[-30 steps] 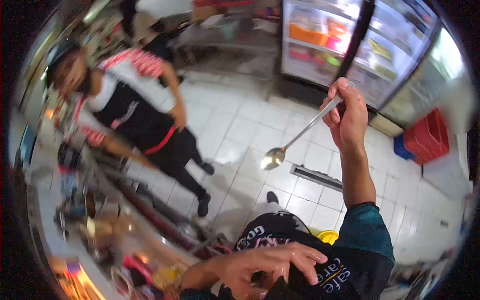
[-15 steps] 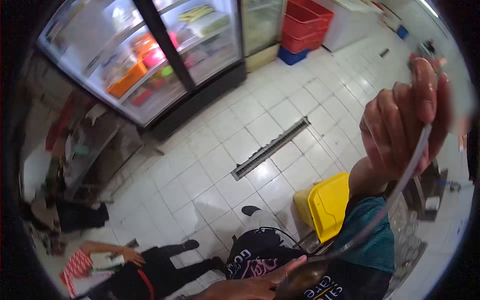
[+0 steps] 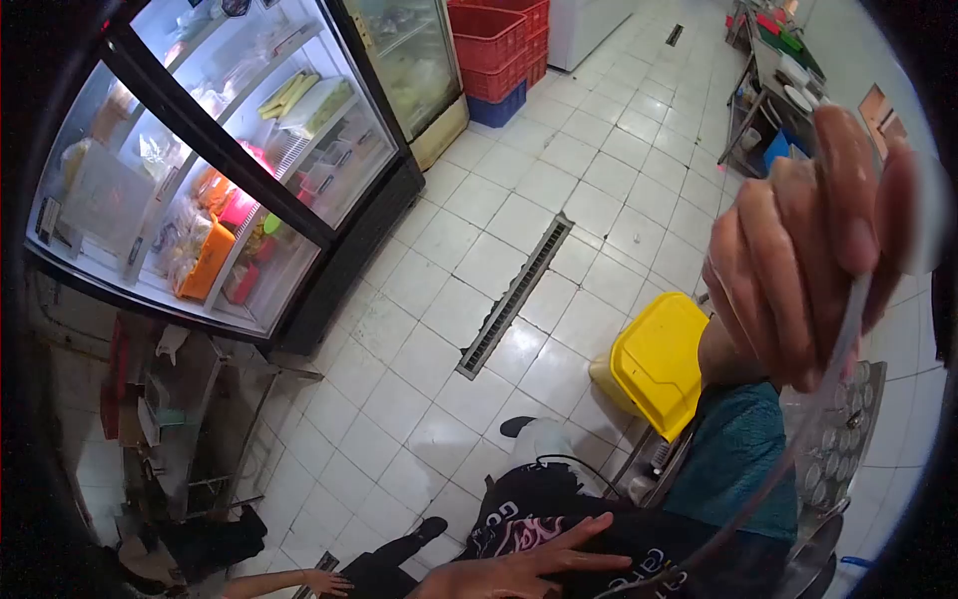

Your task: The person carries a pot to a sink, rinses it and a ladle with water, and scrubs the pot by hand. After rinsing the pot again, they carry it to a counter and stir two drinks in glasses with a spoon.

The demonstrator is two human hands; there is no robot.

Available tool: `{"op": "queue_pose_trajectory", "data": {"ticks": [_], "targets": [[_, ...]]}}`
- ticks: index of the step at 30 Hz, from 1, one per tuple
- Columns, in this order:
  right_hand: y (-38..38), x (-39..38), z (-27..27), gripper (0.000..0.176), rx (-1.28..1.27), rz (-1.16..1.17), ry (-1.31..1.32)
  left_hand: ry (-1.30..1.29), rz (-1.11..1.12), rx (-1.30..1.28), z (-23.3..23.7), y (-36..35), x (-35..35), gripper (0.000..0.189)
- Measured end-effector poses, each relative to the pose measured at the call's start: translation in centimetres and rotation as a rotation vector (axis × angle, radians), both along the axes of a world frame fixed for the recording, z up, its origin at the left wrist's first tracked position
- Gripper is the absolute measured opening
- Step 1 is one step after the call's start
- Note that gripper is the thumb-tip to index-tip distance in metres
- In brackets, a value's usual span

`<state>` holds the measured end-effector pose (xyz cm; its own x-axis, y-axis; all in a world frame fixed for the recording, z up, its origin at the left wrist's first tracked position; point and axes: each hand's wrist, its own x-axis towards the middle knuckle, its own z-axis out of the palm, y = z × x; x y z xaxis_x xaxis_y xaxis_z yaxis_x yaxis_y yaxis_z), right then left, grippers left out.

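My right hand [image 3: 798, 240], wet and raised at the right, has its fingers closed around the top of a long thin grey handle [image 3: 813, 424]. The handle curves down across my teal sleeve [image 3: 743, 449] toward the bottom edge, where its lower end is out of view. Low in the picture, my left hand [image 3: 519, 574] lies in front of my black printed apron [image 3: 539, 524] with the fingers spread. Near those fingers passes the handle's lower part; whether they touch cannot be made out.
A yellow lidded bin [image 3: 659, 364] stands beside me. A floor drain [image 3: 514, 299] crosses the white tiles. Left is a glass-door fridge [image 3: 329, 235]; red crates [image 3: 489, 50] stack behind it. Glasses [image 3: 833, 449] stand at right. A co-worker's hand [image 3: 324, 581] shows lower left.
My view has turned, bringing the far-right tables into sight. The left hand's fingers have spread apart. A dark rounded, shiny shape beside them has left view. My right hand keeps hold of the handle.
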<state>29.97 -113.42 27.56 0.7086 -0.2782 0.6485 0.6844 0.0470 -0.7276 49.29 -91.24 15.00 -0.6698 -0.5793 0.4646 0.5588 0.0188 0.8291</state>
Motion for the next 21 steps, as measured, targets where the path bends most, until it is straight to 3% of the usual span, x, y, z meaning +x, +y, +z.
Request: {"op": "queue_pose_trajectory", "data": {"ticks": [1, 6, 9, 10, 11, 12, 13, 14, 15, 16, 17, 18, 19, 20, 21], "targets": [[0.0, 0.6, -0.3, 0.040, 0.003, 0.002, -0.002, -0.015, -0.004, -0.001, 0.1, 0.2, 0.1, 0.052], [-1.5, 5.4, -7.0, 0.034, 0.402, -0.730, 0.203, -0.044, 0.052, 0.024, 0.7, 0.6, -0.3, 0.051], [-4.8, 8.0, -20.3, 0.033, -0.007, -0.731, 0.788, 0.052, 0.135, -0.042, -0.9, 0.8, -0.9, 0.052], [-6.4, 8.0, -28.4, 0.025, -0.803, -0.791, 0.913, 0.062, 0.142, 0.001, -0.9, 0.8, -0.9, 0.052], [-4.5, 7.7, -34.6, 0.020, -0.941, -0.624, 1.379, 0.071, 0.148, 0.042, -0.8, 0.8, -0.9, 0.053], [-2.4, 6.7, -38.4, 0.020, -1.301, -0.141, 1.686, 0.065, 0.163, 0.038, -0.6, 0.8, -1.1, 0.053], [0.8, 4.9, -43.1, 0.021, -1.212, 0.000, 1.808, 0.081, 0.229, 0.046, -0.3, 0.9, -1.2, 0.053], [3.8, 2.4, -49.8, 0.023, -1.217, 0.195, 1.747, 0.096, 0.295, 0.054, -0.1, 1.0, -1.2, 0.053], [5.4, -3.3, -59.0, 0.023, -1.233, 0.203, 1.732, 0.093, 0.314, 0.053, -0.4, 1.6, -0.9, 0.053], [12.1, -3.5, -67.6, 0.020, -1.153, 0.442, 1.737, -0.001, 0.283, 0.153, -0.9, 2.4, -0.5, 0.053], [12.0, -5.7, -62.1, 0.024, -1.058, 0.739, 1.534, -0.094, 0.251, 0.256, -1.1, 2.8, -0.2, 0.054], [15.5, -12.7, -72.4, 0.024, -1.077, 0.751, 1.520, -0.096, 0.272, 0.257, -0.9, 2.6, -0.2, 0.054], [18.9, -9.6, -80.8, 0.028, -0.490, 1.080, 2.365, -0.022, 0.319, 0.105, -0.5, 1.8, -0.1, 0.055], [19.5, -14.9, -75.7, 0.028, -0.506, 1.083, 2.363, 0.051, 0.358, -0.047, -0.1, 1.1, 0.0, 0.058], [18.7, -11.9, -68.8, 0.026, -0.797, 0.969, 2.221, 0.048, 0.365, -0.047, 1.6, 0.4, -0.3, 0.058]]}}
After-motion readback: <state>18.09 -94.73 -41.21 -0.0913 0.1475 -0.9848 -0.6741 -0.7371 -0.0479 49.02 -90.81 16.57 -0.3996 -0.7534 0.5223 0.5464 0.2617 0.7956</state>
